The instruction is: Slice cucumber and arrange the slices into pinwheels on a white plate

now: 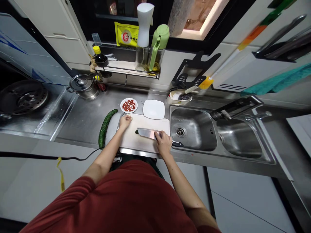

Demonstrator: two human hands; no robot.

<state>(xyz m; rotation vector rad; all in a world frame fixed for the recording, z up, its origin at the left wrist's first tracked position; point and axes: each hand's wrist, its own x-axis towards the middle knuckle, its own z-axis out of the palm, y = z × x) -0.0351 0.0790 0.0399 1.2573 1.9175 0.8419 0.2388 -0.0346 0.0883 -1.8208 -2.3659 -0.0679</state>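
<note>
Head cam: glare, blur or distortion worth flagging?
Head view: wide-angle distortion stretches the edges; bright glare streaks the brushed-steel countertop left of the white cutting board; the rectangular steel cleaver shines; no obvious motion blur at the centre.

Speckled dark-green cucumber point(104, 128), whitish cutting board point(143, 121), rust-red shirt point(109, 200), red flakes point(128, 105), perhaps chili

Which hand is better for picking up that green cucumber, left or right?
Left, probably: the left hand looks empty, on the cutting board beside the cucumber, while the right hand grips the cleaver.
</note>
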